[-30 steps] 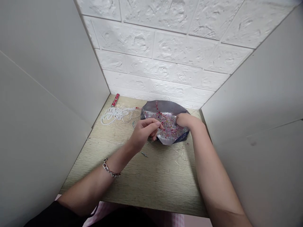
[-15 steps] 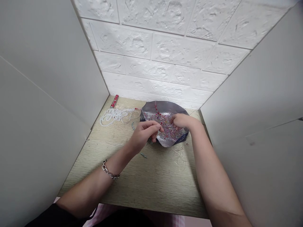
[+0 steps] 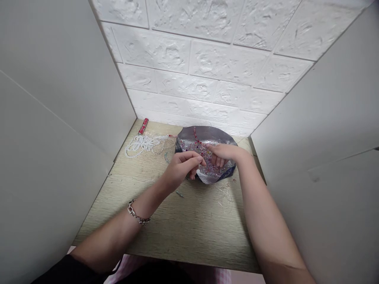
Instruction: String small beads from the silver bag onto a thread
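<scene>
A silvery foil sheet point(image 3: 207, 136) lies at the back of the wooden table point(image 3: 189, 221) with a heap of small coloured beads point(image 3: 194, 148) on it. A strand of red beads point(image 3: 197, 141) runs up from my hands over the foil. My left hand point(image 3: 180, 169) is pinched shut at the foil's front edge, thumb against fingertips, seemingly on the strand's end. My right hand point(image 3: 224, 154) is curled over the beads, its fingers pinched towards the left hand; what it holds is too small to make out.
Strands of clear white beads point(image 3: 142, 144) lie tangled at the back left, beside a small red tube point(image 3: 143, 126). White panels wall in the table on both sides, and a white brick wall closes the back. Thin thread scraps lie on the wood right of centre.
My right hand has moved left across the beads until its fingertips nearly meet my left hand. The left hand has stayed put, still pinched.
</scene>
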Demonstrator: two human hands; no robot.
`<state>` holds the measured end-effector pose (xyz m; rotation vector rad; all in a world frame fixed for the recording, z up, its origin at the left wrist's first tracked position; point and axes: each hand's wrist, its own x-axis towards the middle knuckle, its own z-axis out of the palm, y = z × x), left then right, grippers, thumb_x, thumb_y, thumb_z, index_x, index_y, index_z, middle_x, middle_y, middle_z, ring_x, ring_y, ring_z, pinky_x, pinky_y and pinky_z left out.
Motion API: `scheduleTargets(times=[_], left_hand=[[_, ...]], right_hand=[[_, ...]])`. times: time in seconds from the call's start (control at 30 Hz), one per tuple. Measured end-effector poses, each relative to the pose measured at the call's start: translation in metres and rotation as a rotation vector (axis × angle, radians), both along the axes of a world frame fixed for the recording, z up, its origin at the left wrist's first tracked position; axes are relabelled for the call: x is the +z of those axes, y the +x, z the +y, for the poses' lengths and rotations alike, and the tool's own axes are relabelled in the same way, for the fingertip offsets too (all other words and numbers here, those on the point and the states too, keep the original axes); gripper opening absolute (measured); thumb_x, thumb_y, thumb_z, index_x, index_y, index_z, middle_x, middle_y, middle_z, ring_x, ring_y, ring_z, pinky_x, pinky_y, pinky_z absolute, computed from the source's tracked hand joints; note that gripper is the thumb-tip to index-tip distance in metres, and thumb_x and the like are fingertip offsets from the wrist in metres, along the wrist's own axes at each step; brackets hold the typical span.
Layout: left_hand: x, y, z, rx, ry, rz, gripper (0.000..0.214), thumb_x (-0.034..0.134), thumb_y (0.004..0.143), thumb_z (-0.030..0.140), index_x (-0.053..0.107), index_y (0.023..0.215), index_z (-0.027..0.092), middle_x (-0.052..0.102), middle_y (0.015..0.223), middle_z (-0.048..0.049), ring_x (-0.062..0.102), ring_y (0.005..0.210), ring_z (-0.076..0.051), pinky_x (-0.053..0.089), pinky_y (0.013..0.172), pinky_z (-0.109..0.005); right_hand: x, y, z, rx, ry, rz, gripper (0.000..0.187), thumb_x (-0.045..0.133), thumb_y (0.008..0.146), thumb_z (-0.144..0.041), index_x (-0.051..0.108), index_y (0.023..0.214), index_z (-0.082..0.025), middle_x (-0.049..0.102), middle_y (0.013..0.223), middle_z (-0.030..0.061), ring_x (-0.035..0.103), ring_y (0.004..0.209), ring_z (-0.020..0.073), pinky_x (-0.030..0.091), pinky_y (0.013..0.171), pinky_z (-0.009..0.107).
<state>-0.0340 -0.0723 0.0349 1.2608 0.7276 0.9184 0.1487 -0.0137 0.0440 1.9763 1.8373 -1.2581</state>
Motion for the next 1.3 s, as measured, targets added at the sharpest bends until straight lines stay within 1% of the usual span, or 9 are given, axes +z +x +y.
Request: scheduleTargets(times=[0.07,0.2,0.33,0.53,0.6,0.77,0.9,1.07,1.3], left_hand=[[-0.001,0.0,0.0,-0.002,0.003,0.006,0.021,0.053,0.073,0.031,0.059,0.063,0.014,0.04,0.039,0.0063,0.038,0.036,-0.004,0.031,0.039,-0.02],[-0.003,0.0,0.001,-0.011,0.014,0.015,0.021,0.052,0.074,0.031,0.059,0.063,0.014,0.04,0.04,0.0063,0.038,0.037,-0.004,0.032,0.04,-0.019],[-0.003,0.001,0.001,-0.008,0.034,0.045,0.022,0.052,0.074,0.032,0.059,0.065,0.014,0.04,0.039,0.0065,0.037,0.037,-0.004,0.032,0.04,-0.019],[0.0,0.002,-0.001,0.005,0.068,0.123,0.023,0.05,0.075,0.032,0.058,0.065,0.014,0.039,0.039,0.0065,0.037,0.037,-0.004,0.032,0.04,-0.019],[0.0,0.002,-0.001,0.002,0.071,0.139,0.023,0.049,0.075,0.033,0.058,0.065,0.014,0.039,0.039,0.0064,0.036,0.037,-0.004,0.032,0.04,-0.019],[-0.002,0.002,-0.001,-0.003,0.076,0.167,0.024,0.049,0.076,0.034,0.058,0.067,0.014,0.04,0.04,0.0059,0.037,0.038,-0.005,0.032,0.041,-0.019],[-0.003,0.002,-0.002,-0.014,0.111,0.207,0.025,0.048,0.077,0.035,0.057,0.067,0.014,0.039,0.04,0.0058,0.037,0.038,-0.005,0.03,0.041,-0.019],[-0.001,0.002,-0.004,-0.012,0.151,0.256,0.025,0.047,0.078,0.035,0.058,0.068,0.014,0.039,0.04,0.0057,0.037,0.04,-0.005,0.029,0.042,-0.019],[0.001,0.002,-0.006,0.012,0.212,0.299,0.026,0.047,0.078,0.035,0.057,0.067,0.014,0.04,0.041,0.0057,0.036,0.04,-0.005,0.027,0.042,-0.02]], right_hand=[[-0.003,-0.002,0.001,0.008,-0.008,0.039,0.067,0.013,0.085,-0.057,0.061,0.064,-0.014,0.064,0.072,0.0127,0.058,0.055,0.0163,0.048,0.063,0.029],[-0.007,0.001,0.005,-0.012,0.141,0.007,0.065,0.019,0.084,-0.058,0.064,0.086,-0.011,0.065,0.079,0.0122,0.059,0.064,0.0179,0.046,0.068,0.031],[-0.006,0.009,0.006,-0.019,0.242,-0.123,0.066,0.02,0.084,-0.058,0.065,0.083,-0.009,0.064,0.074,0.0124,0.058,0.065,0.0191,0.044,0.067,0.031],[0.001,0.007,0.001,-0.107,-0.031,-0.17,0.066,0.018,0.086,-0.055,0.065,0.078,-0.009,0.064,0.071,0.0147,0.06,0.059,0.0192,0.045,0.057,0.031],[0.0,0.006,0.001,-0.125,-0.06,-0.165,0.061,0.022,0.086,-0.053,0.065,0.08,-0.009,0.065,0.075,0.0145,0.06,0.06,0.0189,0.046,0.057,0.03],[-0.001,0.014,0.005,-0.018,0.112,-0.157,0.042,0.034,0.085,-0.037,0.065,0.079,-0.009,0.067,0.083,0.0129,0.061,0.068,0.0168,0.045,0.058,0.024],[0.006,0.015,0.002,0.032,0.238,-0.317,0.034,0.038,0.082,-0.027,0.066,0.087,-0.009,0.066,0.09,0.0133,0.061,0.078,0.0184,0.043,0.062,0.023],[0.01,0.009,-0.005,0.032,0.26,-0.519,0.031,0.047,0.074,-0.015,0.066,0.096,-0.008,0.066,0.091,0.0166,0.062,0.084,0.0212,0.044,0.064,0.024],[-0.004,0.004,-0.003,0.033,0.289,-0.614,0.036,0.048,0.072,-0.012,0.064,0.104,-0.009,0.063,0.102,0.019,0.06,0.095,0.0237,0.046,0.074,0.027]])
